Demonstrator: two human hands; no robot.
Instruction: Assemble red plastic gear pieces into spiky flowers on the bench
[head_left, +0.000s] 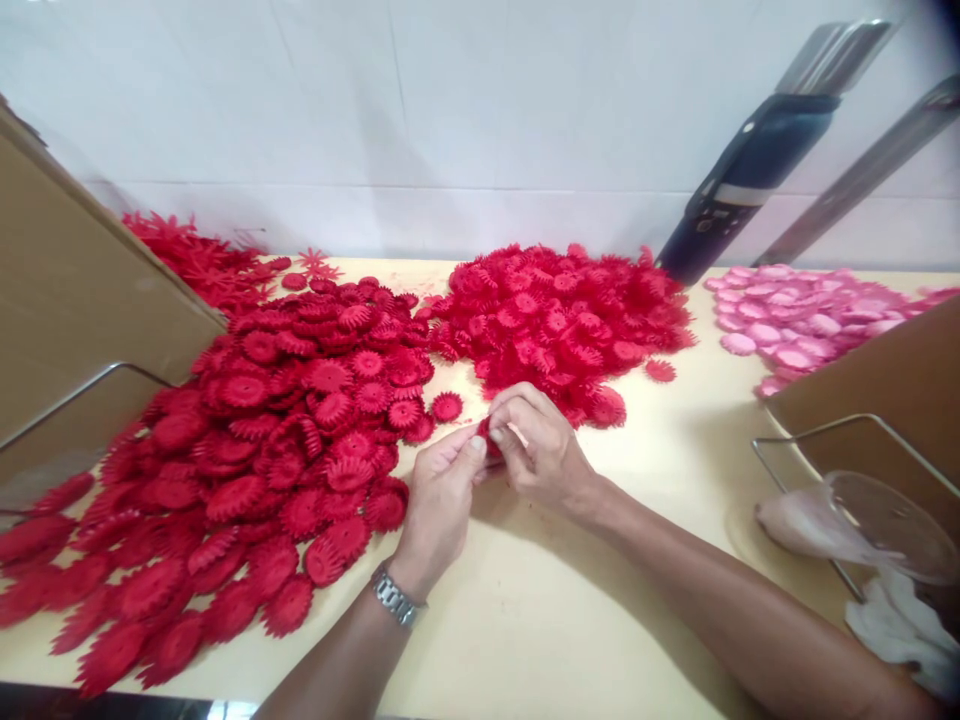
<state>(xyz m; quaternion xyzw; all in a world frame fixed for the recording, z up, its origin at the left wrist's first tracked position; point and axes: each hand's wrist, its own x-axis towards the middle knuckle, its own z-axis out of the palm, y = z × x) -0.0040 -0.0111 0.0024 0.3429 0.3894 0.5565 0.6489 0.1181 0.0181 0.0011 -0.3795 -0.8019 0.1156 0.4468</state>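
My left hand (pixel 448 487), with a metal watch (pixel 397 595) on its wrist, pinches a small red fabric flower piece (pixel 486 432) between thumb and fingers. From the other side my right hand (pixel 541 445) closes its fingertips on the same piece, most of which the fingers hide. A big heap of dark red scalloped discs (pixel 247 460) spreads to the left of my hands. Just beyond them lies a second red heap (pixel 562 320) of similar petal pieces. One loose red disc (pixel 447 406) rests near my left fingers.
Pink discs (pixel 802 320) are piled at the back right. Cardboard partitions (pixel 97 240) with bent wire stands (pixel 862 425) flank both sides. A clear plastic cup (pixel 847 520) lies tilted at the right. A dark blue post (pixel 750 180) rises by the white wall (pixel 480 100).
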